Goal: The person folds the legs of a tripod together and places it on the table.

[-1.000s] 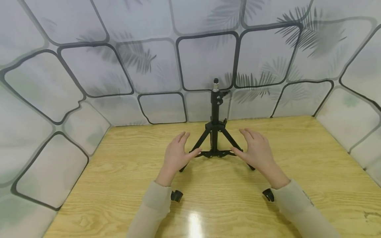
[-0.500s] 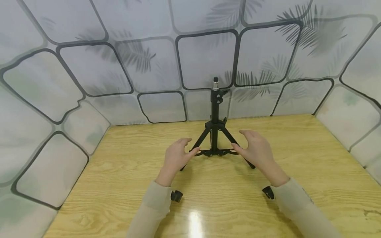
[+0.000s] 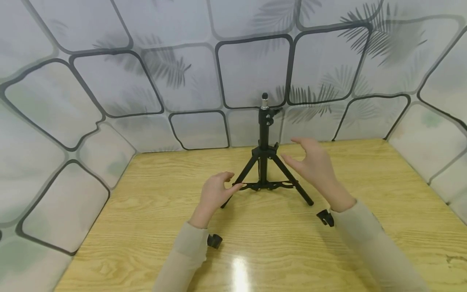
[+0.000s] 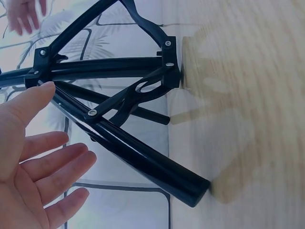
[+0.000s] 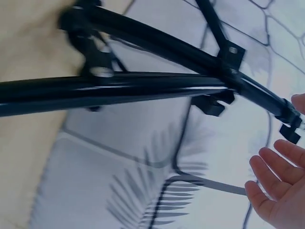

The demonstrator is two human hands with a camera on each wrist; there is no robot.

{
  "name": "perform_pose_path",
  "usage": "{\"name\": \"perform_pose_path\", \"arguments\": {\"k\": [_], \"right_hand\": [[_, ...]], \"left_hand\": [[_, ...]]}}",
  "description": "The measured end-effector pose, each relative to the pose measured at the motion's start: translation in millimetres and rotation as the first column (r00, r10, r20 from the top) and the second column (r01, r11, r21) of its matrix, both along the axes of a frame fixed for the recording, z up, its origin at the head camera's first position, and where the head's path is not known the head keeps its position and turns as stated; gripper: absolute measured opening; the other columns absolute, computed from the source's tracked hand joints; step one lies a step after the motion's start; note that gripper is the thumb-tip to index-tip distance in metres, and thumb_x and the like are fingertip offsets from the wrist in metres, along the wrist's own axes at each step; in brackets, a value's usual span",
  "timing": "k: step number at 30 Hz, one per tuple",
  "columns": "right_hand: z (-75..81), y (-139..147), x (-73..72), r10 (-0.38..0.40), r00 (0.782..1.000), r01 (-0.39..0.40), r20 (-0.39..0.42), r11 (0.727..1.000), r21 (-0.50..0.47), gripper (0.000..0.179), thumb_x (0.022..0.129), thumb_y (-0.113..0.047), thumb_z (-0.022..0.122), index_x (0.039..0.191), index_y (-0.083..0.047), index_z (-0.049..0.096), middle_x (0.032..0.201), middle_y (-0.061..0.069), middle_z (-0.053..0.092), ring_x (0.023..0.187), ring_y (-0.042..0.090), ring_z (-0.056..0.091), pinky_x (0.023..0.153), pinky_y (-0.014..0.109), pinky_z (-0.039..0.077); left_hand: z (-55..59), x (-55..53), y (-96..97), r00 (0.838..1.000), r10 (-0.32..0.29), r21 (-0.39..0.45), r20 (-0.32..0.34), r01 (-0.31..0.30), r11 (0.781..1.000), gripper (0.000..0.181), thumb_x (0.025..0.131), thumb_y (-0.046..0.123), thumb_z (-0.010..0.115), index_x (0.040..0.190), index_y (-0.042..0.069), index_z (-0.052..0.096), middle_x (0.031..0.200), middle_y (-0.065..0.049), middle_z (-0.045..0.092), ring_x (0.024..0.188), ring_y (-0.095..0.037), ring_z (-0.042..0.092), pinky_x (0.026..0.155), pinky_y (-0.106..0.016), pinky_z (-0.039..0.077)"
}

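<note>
A black light stand (image 3: 264, 134) with a silver tip stands upright on the wooden table, its legs spread out. My left hand (image 3: 215, 192) hovers beside its left leg, thumb and fingers apart and nothing between them. In the left wrist view the fingers (image 4: 66, 167) are loosely spread close to the black leg (image 4: 152, 162). To the right of the stand, my right hand (image 3: 313, 162) is raised near the leg joint, also holding nothing. The right wrist view has its relaxed fingers (image 5: 274, 171) beside the centre column (image 5: 259, 98).
The wooden table (image 3: 164, 227) runs up to patterned fabric walls (image 3: 109, 89) at the back and both sides. A small black clip-like piece shows at each cuff: the left piece (image 3: 215, 241) and the right piece (image 3: 326, 218).
My right hand has risen and moved away from the stand's right leg. My left hand has barely shifted, its fingers curving in a little. The stand has stayed in place.
</note>
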State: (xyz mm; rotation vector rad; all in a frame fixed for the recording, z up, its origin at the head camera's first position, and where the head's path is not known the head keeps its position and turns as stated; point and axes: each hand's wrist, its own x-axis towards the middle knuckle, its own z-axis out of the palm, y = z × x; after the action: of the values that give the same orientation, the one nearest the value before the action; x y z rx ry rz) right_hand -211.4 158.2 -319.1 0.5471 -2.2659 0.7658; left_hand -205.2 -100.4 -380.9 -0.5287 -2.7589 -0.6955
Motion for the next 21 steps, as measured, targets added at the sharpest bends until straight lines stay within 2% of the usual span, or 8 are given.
{"name": "perform_pose_path", "arguments": {"k": [8,14,18,21], "right_hand": [[28.3,-7.8,-7.4,0.039,0.994,-0.047,-0.099,0.996,-0.078,0.04,0.071,-0.014,0.074,0.102,0.007,0.061,0.098,0.02,0.062,0.089,0.033,0.058,0.078,0.043,0.045],[46.8,-12.6,-11.9,0.061,0.986,-0.079,-0.152,0.99,-0.118,0.038,0.073,-0.015,0.072,0.1,0.008,0.061,0.097,0.02,0.062,0.089,0.031,0.058,0.081,0.039,0.044],[56.1,-15.2,-16.7,0.043,0.987,-0.067,-0.158,0.987,-0.147,0.035,0.074,-0.015,0.071,0.099,0.007,0.062,0.096,0.018,0.063,0.09,0.029,0.057,0.082,0.038,0.043],[62.9,-17.4,-21.4,0.039,0.993,-0.059,-0.108,0.981,-0.183,0.035,0.075,-0.017,0.07,0.101,0.005,0.062,0.097,0.016,0.063,0.092,0.028,0.057,0.082,0.038,0.043]], "left_hand": [[-8.6,-1.9,-4.5,0.998,-0.007,0.068,0.062,0.002,0.998,0.044,0.079,0.037,0.065,0.105,0.002,0.062,0.098,-0.01,0.064,0.086,-0.024,0.061,0.072,-0.035,0.049],[-12.5,-1.5,-7.3,0.991,-0.006,0.109,0.136,-0.009,0.994,0.044,0.08,0.033,0.066,0.108,0.001,0.061,0.102,-0.011,0.063,0.089,-0.025,0.06,0.076,-0.037,0.048],[-14.9,-1.4,-8.1,0.987,-0.011,0.102,0.16,-0.005,0.995,0.039,0.08,0.03,0.066,0.107,0.002,0.062,0.1,-0.01,0.063,0.09,-0.023,0.059,0.076,-0.036,0.047],[-16.7,-1.4,-8.1,0.987,-0.022,0.107,0.158,0.005,0.994,0.035,0.08,0.026,0.067,0.105,0.003,0.063,0.097,-0.009,0.064,0.089,-0.023,0.06,0.075,-0.036,0.047]]}}
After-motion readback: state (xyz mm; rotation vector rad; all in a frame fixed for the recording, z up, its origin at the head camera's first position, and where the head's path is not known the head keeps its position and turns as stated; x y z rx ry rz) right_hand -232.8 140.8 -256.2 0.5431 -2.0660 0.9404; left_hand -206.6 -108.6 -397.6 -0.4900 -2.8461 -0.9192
